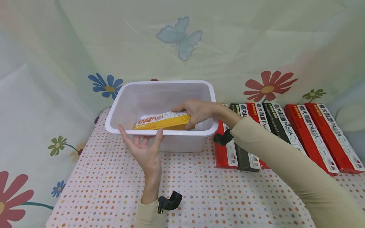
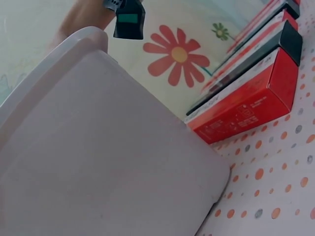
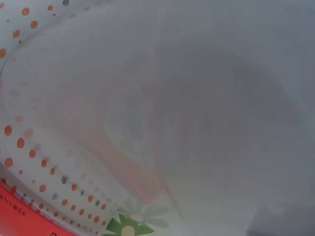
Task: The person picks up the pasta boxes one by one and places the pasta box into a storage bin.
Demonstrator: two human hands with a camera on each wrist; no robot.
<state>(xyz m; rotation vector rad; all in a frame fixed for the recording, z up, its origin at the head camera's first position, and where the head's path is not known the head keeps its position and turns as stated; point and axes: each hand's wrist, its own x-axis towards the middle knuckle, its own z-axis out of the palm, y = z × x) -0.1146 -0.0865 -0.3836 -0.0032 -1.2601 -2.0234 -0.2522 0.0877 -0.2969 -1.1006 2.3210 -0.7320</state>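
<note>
A yellow and white pasta box (image 1: pixel 162 122) lies at a slant inside a white plastic tub (image 1: pixel 182 143), its lower edge hidden behind the front rim. My right hand (image 1: pixel 196 111) reaches over the tub's right side and grips the right end of that box. At the front, my left hand (image 1: pixel 146 153) holds the tub's rim from below, palm up. Its thumb and index finger reach up to the rim, and the other fingers are partly hidden under it. The left wrist view is mostly filled by the tub's wall (image 2: pixel 113 142); the right wrist view shows the wall up close and blurred.
Several red and black pasta boxes (image 1: pixel 310 139) lie side by side to the right of the tub, the nearest under my right forearm. A dotted cloth (image 1: pixel 114 177) covers the table. A flowered curtain (image 1: pixel 242 41) hangs right behind the tub.
</note>
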